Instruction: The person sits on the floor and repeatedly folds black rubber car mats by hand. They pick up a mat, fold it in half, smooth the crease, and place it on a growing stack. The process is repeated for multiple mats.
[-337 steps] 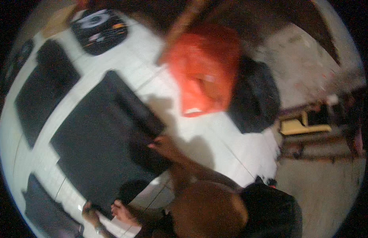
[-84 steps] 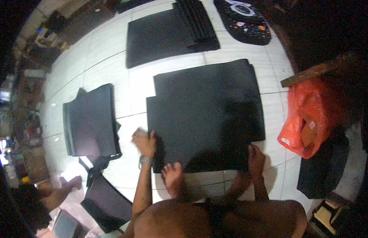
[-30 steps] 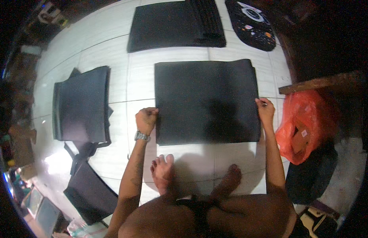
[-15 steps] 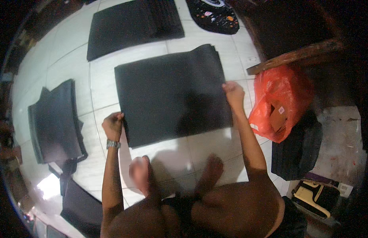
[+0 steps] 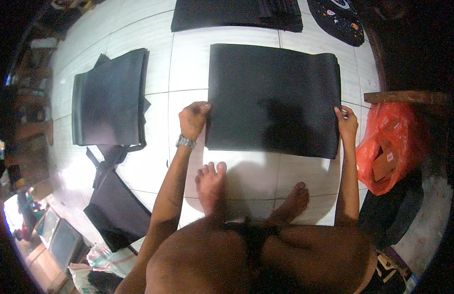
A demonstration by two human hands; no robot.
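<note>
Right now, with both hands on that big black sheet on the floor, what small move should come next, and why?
Probably a slight nudge to square the stack's edges. The left hand and right hand grip opposite sides of the black sheet stack, which lies flat on the white tiled floor; at its right side the layered edges look slightly uneven.

I see a white tiled floor [image 5: 187, 63] carrying a large black sheet [image 5: 273, 98], a black stack [image 5: 109, 98] to its left, another stack [image 5: 236, 14] beyond, and an orange bag [image 5: 388, 142] at right.
</note>
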